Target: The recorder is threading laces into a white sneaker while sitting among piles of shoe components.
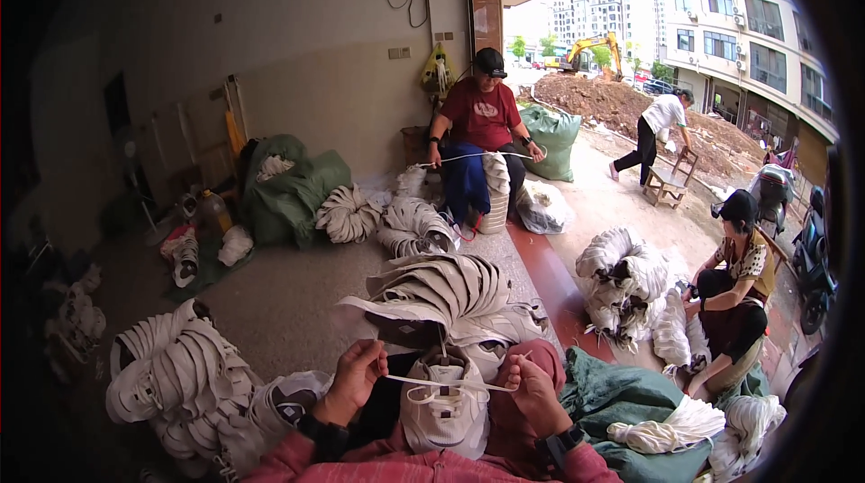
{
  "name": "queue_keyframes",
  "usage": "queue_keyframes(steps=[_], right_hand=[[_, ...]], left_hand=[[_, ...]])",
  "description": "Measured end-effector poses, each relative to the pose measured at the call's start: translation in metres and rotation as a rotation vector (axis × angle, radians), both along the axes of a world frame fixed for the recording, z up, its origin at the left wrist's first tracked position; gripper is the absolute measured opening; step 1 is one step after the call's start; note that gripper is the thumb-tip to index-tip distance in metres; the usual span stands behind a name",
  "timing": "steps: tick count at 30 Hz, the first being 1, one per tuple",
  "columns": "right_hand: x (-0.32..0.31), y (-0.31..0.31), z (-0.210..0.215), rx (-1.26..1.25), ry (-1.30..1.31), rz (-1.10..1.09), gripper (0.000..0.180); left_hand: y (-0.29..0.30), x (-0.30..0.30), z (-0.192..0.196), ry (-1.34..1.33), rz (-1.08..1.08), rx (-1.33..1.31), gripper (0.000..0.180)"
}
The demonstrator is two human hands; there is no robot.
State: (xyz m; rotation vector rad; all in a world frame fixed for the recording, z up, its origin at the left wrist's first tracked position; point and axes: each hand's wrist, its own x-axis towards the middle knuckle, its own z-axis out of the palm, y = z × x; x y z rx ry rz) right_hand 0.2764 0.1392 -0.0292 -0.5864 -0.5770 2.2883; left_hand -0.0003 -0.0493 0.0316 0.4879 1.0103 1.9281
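A white shoelace [419, 381] is stretched across the top of a white shoe upper [441, 433] that rests in my lap, its tongue pointing away from me. My left hand [359, 377] pinches one end of the lace between thumb and fingers. On the other side my right hand [533, 393] is closed on the opposite end. Lace loops lie in the upper's lower eyelets. Just beyond it, a fanned stack of nested white uppers [441, 289] leans over more of them. Both wrists carry dark bands.
More nested uppers [185, 370] are heaped at my left. At my right lies a green sack [622, 397] with a bundle of white laces [671, 424] on it. A seated co-worker [487, 113] holds a lace ahead; another [743, 276] crouches right beside piled uppers [622, 271].
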Motion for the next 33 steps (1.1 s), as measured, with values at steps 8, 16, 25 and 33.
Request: queue_keyframes(steps=[8, 16, 25, 33], right_hand=[[-0.020, -0.044, 0.014, 0.213, -0.332, 0.029, 0.013], [-0.027, -0.036, 0.035, 0.268, -0.374, 0.047, 0.015], [-0.018, -0.041, 0.037, 0.283, -0.365, 0.331, 0.017], [-0.019, -0.034, 0.052, 0.360, -0.389, 0.420, 0.017]], left_hand=[[-0.002, 0.006, -0.017, -0.008, 0.008, -0.141, 0.009], [0.011, 0.022, 0.001, 0.122, -0.006, -0.288, 0.014], [0.002, 0.024, -0.005, 0.107, -0.155, -0.320, 0.011], [0.001, 0.026, -0.007, 0.294, -0.256, -0.282, 0.008]])
